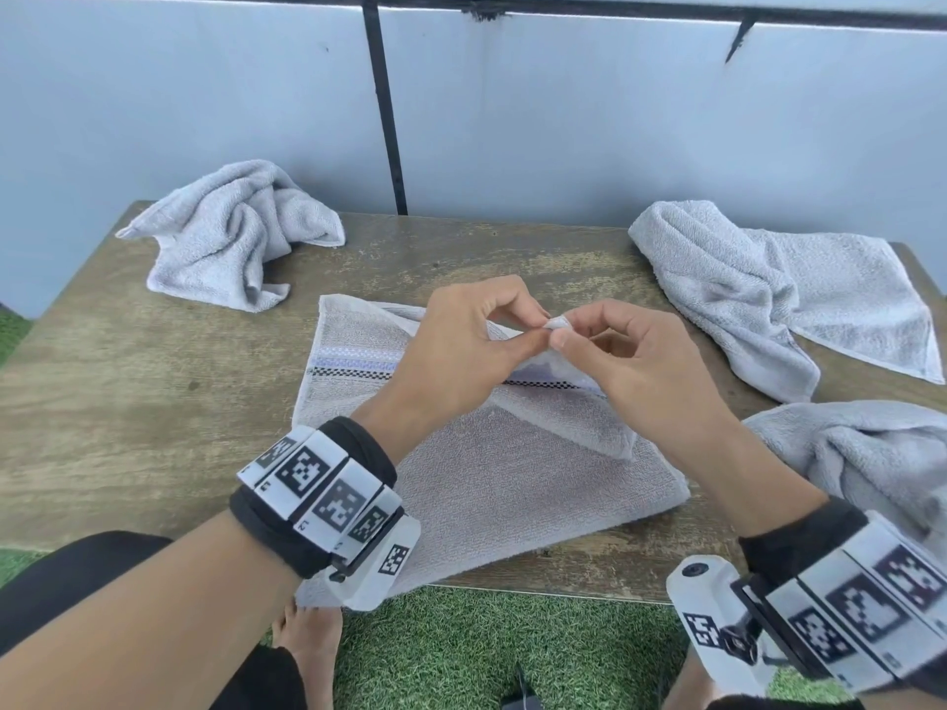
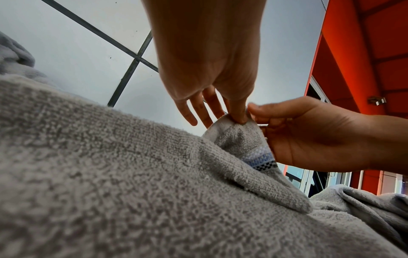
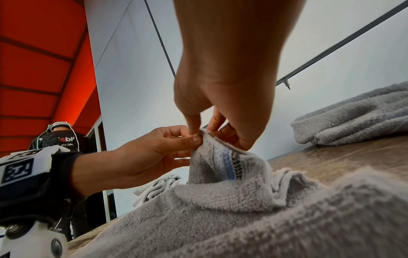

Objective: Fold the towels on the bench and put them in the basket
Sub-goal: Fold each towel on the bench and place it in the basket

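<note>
Three crumpled towels [image 1: 230,233] lie around on the bench [image 1: 128,402] — the striped towel [image 1: 487,479] lies flat in the middle. Left hand [image 1: 461,345] and right hand [image 1: 635,351] both pinch its lifted corner.

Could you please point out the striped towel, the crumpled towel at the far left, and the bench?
striped towel [image 1: 492,484]: head view, its flat near half.
crumpled towel [image 1: 230,238]: head view, its bunched middle.
bench [image 1: 153,402]: head view, bare wood.

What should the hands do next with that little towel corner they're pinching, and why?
Probably carry the corner across to the towel's left edge and lay it flat. Both the left hand and the right hand pinch one lifted corner of the striped towel, which lies only half folded on the bench.
</note>
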### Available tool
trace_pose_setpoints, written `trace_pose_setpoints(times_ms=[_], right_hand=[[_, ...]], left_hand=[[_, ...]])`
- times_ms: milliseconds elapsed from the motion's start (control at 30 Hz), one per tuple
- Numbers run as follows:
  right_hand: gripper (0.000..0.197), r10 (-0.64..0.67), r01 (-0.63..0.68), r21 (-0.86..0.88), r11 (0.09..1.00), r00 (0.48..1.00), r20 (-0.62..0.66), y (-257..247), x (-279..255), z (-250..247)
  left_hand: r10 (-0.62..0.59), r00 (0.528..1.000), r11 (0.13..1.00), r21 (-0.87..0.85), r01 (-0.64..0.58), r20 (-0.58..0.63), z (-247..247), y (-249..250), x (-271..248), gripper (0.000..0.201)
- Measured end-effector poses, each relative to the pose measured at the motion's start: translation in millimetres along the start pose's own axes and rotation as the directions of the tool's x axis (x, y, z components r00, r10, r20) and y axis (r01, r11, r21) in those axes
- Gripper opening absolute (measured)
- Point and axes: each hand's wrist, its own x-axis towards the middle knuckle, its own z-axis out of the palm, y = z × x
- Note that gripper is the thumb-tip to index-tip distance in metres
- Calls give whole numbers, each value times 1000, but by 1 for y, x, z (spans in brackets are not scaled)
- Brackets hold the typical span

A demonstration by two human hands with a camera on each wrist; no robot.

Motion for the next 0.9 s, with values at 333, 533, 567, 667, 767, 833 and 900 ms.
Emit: trace_pose_setpoints(times_ms=[333,533,567,667,767,833,900], right_hand=[[6,-73,69,-44,997,993,-96,-6,1,-5],[5,-105,109,14,994,979,-177,-18,-6,-18],[5,-104,112,35,993,976,-193,-20,-8,-21],[7,-107,137,130,982,971,-215,-27,-19,-31],[15,-101,149,206,967,968,-229,-32,-30,-38],[13,-73,132,232,964,967,-245,-31,-36,-43],[12,-65,129,247,960,966,-250,-29,-42,-48]], left_hand=[[21,992,999,-33,-17,124,-3,12,3,25],[-35,999,999,19,35,19,-26,11,-6,14],[-25,1000,999,48,25,-7,-30,11,-10,14],[56,998,978,203,-52,-16,-41,15,-22,10],[145,987,927,338,-160,69,-53,18,-28,5],[186,974,878,422,-225,130,-59,23,-30,5],[208,961,822,499,-273,184,-64,29,-33,7]])
